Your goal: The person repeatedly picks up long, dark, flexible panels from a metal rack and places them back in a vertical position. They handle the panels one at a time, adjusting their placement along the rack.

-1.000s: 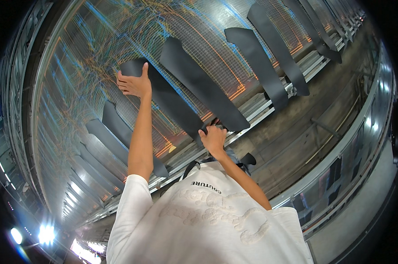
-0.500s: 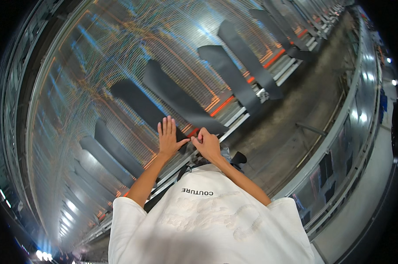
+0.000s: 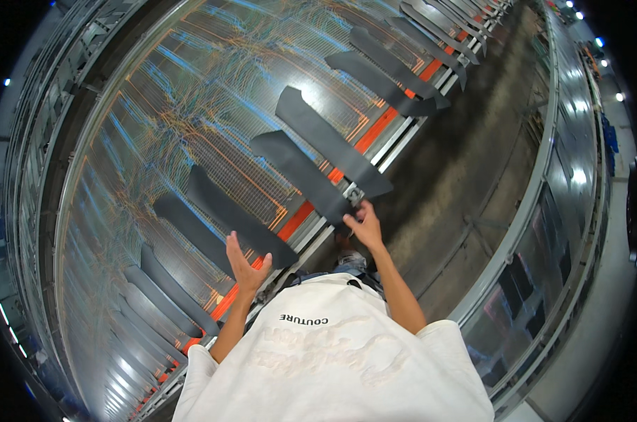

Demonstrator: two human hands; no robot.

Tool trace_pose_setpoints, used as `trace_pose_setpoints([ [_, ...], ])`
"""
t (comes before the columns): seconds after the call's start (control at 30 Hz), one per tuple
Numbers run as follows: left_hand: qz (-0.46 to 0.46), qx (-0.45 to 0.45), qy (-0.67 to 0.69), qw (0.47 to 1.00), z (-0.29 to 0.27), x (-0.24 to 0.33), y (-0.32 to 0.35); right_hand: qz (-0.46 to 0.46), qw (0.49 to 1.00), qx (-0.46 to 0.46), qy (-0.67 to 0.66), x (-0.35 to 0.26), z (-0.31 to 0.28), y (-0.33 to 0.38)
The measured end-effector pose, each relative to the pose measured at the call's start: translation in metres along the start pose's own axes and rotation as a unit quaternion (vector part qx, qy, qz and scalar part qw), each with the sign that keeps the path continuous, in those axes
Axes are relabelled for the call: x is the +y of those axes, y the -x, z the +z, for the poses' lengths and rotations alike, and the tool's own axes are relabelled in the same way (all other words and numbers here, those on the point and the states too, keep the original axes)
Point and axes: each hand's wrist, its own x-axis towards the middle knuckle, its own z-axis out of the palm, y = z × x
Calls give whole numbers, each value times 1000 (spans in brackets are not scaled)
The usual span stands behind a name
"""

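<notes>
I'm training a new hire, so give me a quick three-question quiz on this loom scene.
1. True or false: the right hand touches the near end of a dark flat bar.
2. Which hand is open, palm showing, holding nothing?
3. What colour is the strip that runs along the warp threads: A green, B orange-red, C white?

Key: 1 true; 2 the left hand; 3 B.

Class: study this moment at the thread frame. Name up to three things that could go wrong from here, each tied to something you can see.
1. The right hand grips the lower end of a dark bar beside a metal clamp; fingers might get pinched there.
2. The left hand is open, close to another bar and the taut threads; a brush could snag or break strands.
3. The loose white shirt hangs near the rail and might catch.
</notes>
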Motion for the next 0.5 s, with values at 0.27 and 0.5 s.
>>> trace_pose_setpoints([
  [0.27,-496,-148,610,600,139,97,-123,-9,949,-290,-126,-78,-42,-6],
  [0.5,-373,-44,750,544,93,55,-256,-145,931,-329,-69,-192,-108,-23],
])
